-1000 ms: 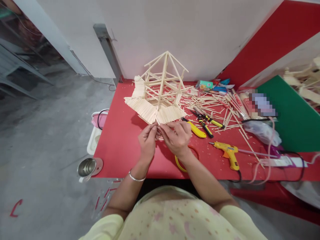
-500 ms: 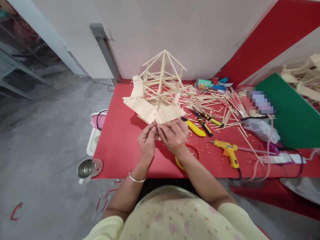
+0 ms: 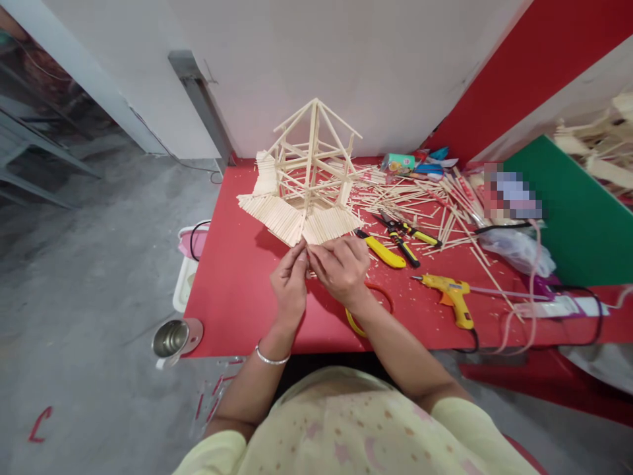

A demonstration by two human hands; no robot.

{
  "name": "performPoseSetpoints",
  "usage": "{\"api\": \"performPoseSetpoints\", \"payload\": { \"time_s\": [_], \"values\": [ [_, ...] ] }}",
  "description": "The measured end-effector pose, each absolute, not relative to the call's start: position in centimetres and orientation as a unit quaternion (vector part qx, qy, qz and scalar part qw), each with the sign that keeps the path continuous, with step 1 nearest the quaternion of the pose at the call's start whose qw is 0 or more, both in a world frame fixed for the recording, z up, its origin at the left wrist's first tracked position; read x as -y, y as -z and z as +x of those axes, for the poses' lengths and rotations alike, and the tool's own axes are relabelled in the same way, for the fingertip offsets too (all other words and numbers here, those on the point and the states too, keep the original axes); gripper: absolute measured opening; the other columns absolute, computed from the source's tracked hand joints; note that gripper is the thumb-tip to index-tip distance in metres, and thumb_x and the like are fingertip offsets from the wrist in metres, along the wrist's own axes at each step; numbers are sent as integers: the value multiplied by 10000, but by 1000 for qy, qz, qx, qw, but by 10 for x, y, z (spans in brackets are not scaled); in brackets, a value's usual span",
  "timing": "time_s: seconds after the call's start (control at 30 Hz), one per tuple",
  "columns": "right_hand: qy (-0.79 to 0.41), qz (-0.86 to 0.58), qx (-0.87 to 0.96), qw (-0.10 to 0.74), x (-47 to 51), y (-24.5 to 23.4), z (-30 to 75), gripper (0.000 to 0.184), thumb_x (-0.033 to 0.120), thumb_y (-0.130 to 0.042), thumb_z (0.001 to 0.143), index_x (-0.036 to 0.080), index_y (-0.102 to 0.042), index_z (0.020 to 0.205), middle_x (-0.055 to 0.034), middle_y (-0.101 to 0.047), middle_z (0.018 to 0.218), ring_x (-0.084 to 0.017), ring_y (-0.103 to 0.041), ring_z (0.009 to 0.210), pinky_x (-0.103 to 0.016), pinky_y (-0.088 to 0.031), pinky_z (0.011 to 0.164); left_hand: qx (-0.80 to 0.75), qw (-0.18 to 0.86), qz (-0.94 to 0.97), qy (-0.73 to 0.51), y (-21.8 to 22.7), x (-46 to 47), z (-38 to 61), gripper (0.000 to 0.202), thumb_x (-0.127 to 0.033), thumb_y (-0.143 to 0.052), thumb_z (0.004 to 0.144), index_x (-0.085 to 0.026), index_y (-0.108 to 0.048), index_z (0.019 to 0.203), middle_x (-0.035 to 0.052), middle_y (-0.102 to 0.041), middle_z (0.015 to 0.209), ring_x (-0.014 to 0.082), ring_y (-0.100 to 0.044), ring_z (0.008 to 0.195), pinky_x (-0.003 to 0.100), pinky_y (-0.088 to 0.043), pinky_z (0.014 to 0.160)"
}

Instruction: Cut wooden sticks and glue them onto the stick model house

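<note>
A model house of thin wooden sticks (image 3: 309,181) stands on the red table (image 3: 237,290), with a peaked frame and flat stick panels fanned out at its base. My left hand (image 3: 288,285) and my right hand (image 3: 341,267) meet just below the front corner of those panels. Both are pinched together on a small wooden stick (image 3: 307,252) at the fingertips. A silver bangle rings my left wrist.
Loose sticks (image 3: 420,198) litter the table right of the model. Yellow-handled cutters (image 3: 403,237), a yellow knife (image 3: 380,251) and a yellow glue gun (image 3: 452,297) lie nearby. A yellow ring (image 3: 353,323) sits under my right wrist. A steel cup (image 3: 171,338) stands on the floor.
The view has shifted slightly; my hands stay pinched at the panel corner with little visible movement.
</note>
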State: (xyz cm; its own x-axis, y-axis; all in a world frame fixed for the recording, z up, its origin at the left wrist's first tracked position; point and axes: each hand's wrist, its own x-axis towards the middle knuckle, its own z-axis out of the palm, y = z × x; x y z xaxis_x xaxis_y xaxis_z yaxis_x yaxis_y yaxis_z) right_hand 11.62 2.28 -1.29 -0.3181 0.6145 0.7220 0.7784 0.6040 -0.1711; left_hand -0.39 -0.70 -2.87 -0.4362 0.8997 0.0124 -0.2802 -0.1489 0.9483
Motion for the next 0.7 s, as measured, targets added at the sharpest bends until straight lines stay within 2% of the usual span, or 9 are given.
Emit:
{"api": "performPoseSetpoints", "payload": {
  "time_s": [0.13,0.3,0.7],
  "values": [
    [112,-429,799,406,-22,12,116,182,315,-633,967,279,-745,1106,-60,-706,924,-216,-582,914,-402,-365,857,-494,420,318,-692,28,8,-4,298,-352,-740,862,-239,-796,1132,66,-783,1089,151,-716,836,235,-574,685],
    [92,-444,799,395,-23,15,118,228,310,-641,964,286,-721,1176,-58,-715,951,-215,-590,931,-400,-362,874,-493,425,317,-690,26,6,-3,313,-379,-732,862,-222,-795,1125,48,-777,923,146,-701,759,237,-567,644],
    [103,-421,773,463,-26,12,116,174,316,-689,943,240,-707,1098,-45,-722,916,-203,-588,893,-386,-385,849,-474,424,335,-696,28,4,-6,279,-354,-722,881,-210,-805,1105,9,-696,734,102,-604,632,210,-519,603]
  ]
}}
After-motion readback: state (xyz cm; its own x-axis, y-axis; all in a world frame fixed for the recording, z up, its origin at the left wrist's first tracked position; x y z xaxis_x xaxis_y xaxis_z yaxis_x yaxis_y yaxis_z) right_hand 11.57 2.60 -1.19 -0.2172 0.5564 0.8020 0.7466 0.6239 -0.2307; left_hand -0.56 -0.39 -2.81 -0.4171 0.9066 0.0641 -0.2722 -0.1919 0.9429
